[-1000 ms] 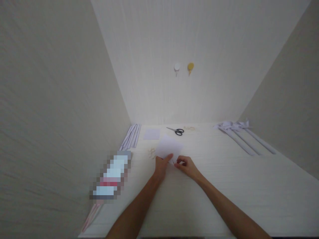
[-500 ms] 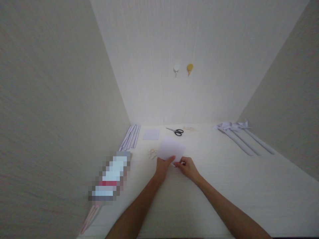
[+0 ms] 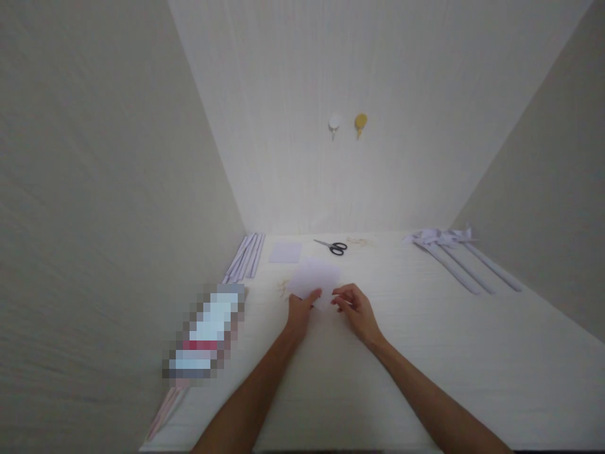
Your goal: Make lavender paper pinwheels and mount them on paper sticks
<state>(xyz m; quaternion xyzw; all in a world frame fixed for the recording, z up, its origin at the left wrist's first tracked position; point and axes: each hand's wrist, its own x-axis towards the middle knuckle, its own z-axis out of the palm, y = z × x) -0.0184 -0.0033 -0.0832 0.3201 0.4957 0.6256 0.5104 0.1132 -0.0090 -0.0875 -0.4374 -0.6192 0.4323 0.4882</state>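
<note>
A pale lilac sheet of paper (image 3: 314, 275) is gripped at its near edge by my left hand (image 3: 301, 310), the thumb lying on top. Just to the right of the paper is my right hand (image 3: 354, 308), its thumb and fingers apart with nothing visible between them. Behind the paper lie scissors (image 3: 333, 247) with black handles, blades toward the left. A square stack of lilac paper (image 3: 285, 253) rests to their left. Small tan pieces (image 3: 282, 288), too small to name, lie beside the paper's left edge.
Several rolled paper strips (image 3: 244, 257) lie at the back left. Long paper tubes (image 3: 447, 265) with crumpled paper (image 3: 439, 236) lie at the back right. A blurred-out device (image 3: 208, 328) stands at the left. Two hooks (image 3: 360, 123) hang on the back wall.
My right hand has come off the paper's near corner and its fingers have spread. The paper, still in my left hand, has shifted slightly left and turned.
</note>
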